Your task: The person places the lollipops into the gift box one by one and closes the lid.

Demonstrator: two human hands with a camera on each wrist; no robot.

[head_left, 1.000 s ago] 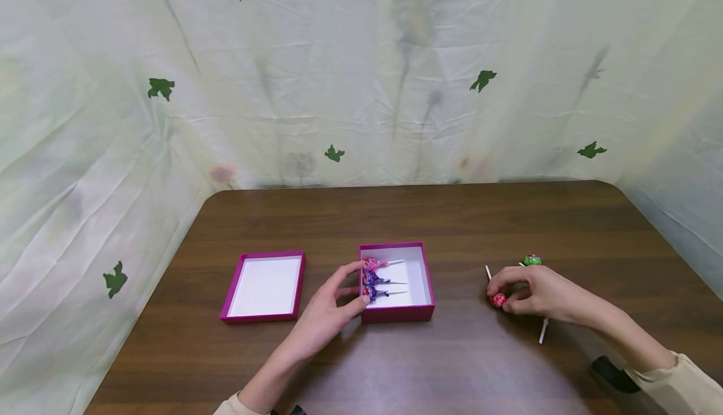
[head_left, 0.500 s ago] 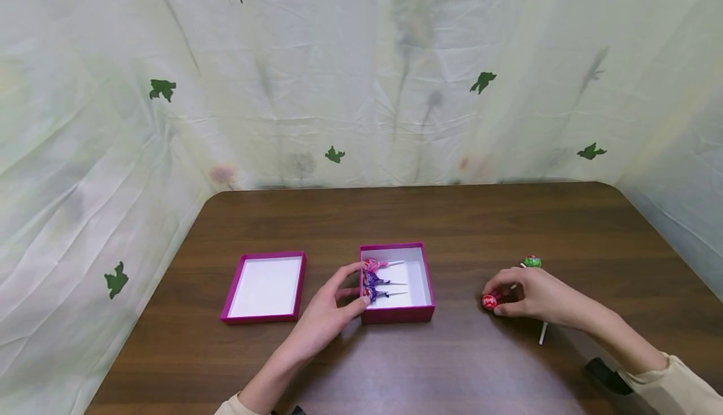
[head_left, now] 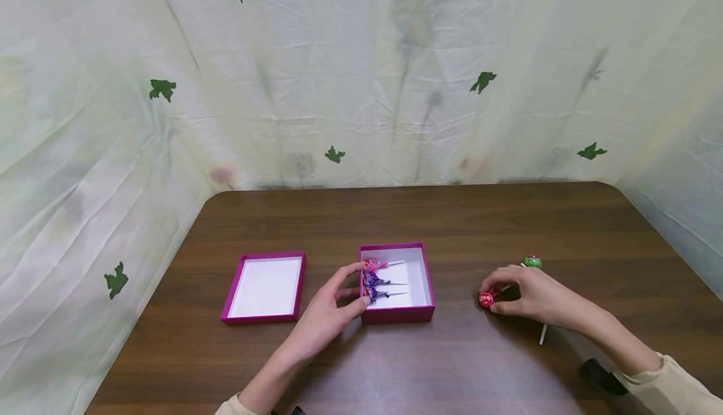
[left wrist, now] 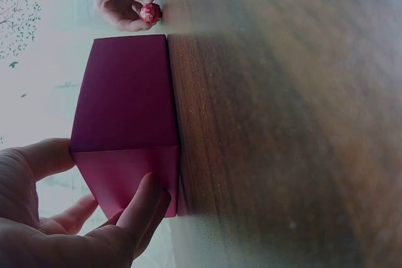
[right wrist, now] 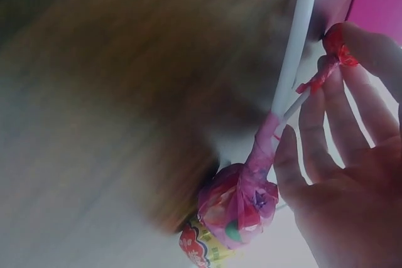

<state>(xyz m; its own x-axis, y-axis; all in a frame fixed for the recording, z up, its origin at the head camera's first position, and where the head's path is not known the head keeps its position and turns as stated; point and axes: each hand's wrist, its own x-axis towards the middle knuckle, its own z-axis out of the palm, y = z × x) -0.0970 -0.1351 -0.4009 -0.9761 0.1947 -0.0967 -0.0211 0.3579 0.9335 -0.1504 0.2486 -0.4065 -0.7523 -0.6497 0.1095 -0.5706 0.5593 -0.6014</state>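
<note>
My left hand point(head_left: 329, 314) holds the left side of an open magenta box point(head_left: 398, 314), its thumb at the rim and other fingers against the side wall. Inside lie a pink-wrapped lollipop point(head_left: 373, 264) and two purple lollipops point(head_left: 371, 279), heads left. To the right, my right hand point(head_left: 533, 294) pinches a red lollipop point(head_left: 486, 300) by its head, low over the table. A pink lollipop point(right wrist: 237, 202) and a yellow-wrapped one point(right wrist: 204, 243) show near that palm in the right wrist view. Beyond the hand lies a green lollipop point(head_left: 532, 261).
The magenta lid point(head_left: 262, 318), white inside, lies left of the box on the brown wooden table point(head_left: 361, 214). A white stick point(head_left: 543, 334) pokes out below the right hand. A pale curtain point(head_left: 361, 88) with leaf prints hangs behind the table.
My right hand has moved slightly left, drawing the red lollipop with it and turning its head leftward. The left hand and the box have stayed in place.
</note>
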